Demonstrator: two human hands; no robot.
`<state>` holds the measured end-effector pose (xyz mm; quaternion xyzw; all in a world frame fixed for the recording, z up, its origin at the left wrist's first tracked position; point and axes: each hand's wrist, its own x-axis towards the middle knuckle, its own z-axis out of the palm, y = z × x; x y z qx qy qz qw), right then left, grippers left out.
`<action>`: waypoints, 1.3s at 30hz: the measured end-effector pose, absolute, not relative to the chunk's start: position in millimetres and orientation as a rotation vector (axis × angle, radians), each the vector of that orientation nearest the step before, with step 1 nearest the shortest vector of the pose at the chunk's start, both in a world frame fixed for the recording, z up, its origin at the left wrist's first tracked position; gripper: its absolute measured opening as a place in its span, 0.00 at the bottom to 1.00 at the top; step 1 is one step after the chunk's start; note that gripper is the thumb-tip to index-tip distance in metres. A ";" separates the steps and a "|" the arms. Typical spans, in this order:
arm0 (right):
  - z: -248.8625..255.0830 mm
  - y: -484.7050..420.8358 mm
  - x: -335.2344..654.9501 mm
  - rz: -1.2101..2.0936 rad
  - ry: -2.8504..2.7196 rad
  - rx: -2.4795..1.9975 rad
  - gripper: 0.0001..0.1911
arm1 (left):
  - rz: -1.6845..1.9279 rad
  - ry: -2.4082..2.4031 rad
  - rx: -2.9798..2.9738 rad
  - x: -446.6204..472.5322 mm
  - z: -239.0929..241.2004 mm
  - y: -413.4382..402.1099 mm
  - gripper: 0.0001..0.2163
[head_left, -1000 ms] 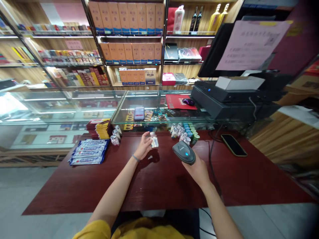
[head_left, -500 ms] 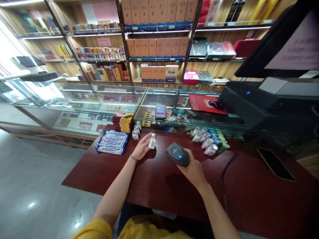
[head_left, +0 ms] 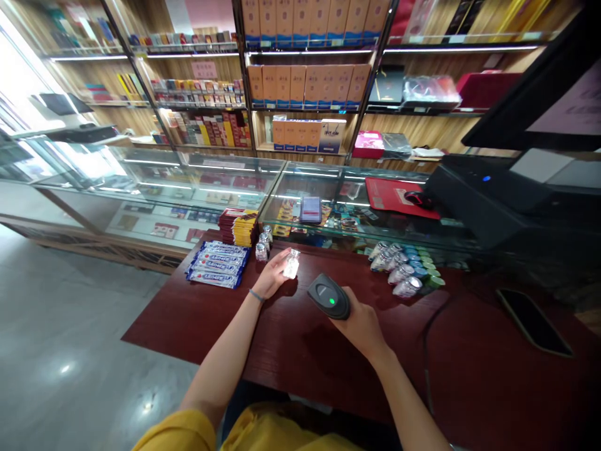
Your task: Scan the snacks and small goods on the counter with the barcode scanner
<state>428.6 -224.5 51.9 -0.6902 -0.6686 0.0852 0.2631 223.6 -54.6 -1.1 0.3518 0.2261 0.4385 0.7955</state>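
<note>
My left hand [head_left: 271, 277] is closed on a small bottle [head_left: 292, 264], held just above the dark red table; light from the scanner washes out its label. In my right hand [head_left: 360, 322] is a black barcode scanner [head_left: 330, 297], its head tilted toward the bottle and a green light lit on top. Several similar small bottles [head_left: 261, 252] stand in a row beyond my left hand. To the right of the scanner, more small bottles [head_left: 406, 287] with silvery lids form rows, beside blue and green containers [head_left: 432, 283].
Blue-white packets [head_left: 218, 264] lie at the table's left, below stacked red and yellow packs [head_left: 238, 227]. A phone [head_left: 534, 321] rests at the right near a cable [head_left: 426, 338]. Behind runs a glass counter [head_left: 225, 178] bearing another phone [head_left: 310, 210] and a red mat [head_left: 387, 194].
The scanner's light has turned from blue to green, and the bottle is now brightly lit. The scanner has shifted slightly toward the bottle; the whole view has moved a little.
</note>
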 end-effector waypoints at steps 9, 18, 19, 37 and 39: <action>55.0 -226.7 428.3 0.214 -1.804 -1.889 0.23 | 0.978 0.553 0.931 222.7 2.0 -60.6 0.35; 47.0 -226.2 431.7 0.159 -1.814 -1.839 0.23 | 1.285 0.789 1.234 219.3 17.7 -58.7 0.26; 46.4 -226.3 431.9 0.156 -1.813 -1.839 0.23 | 1.322 0.822 1.253 216.0 17.7 -59.7 0.25; 35.6 -225.0 430.1 0.143 -1.849 -1.862 0.23 | 1.474 1.447 1.888 166.4 -3.7 -64.6 0.17; 35.6 -224.6 429.7 0.141 -1.849 -1.865 0.23 | 1.453 1.467 1.903 166.2 -4.2 -64.3 0.16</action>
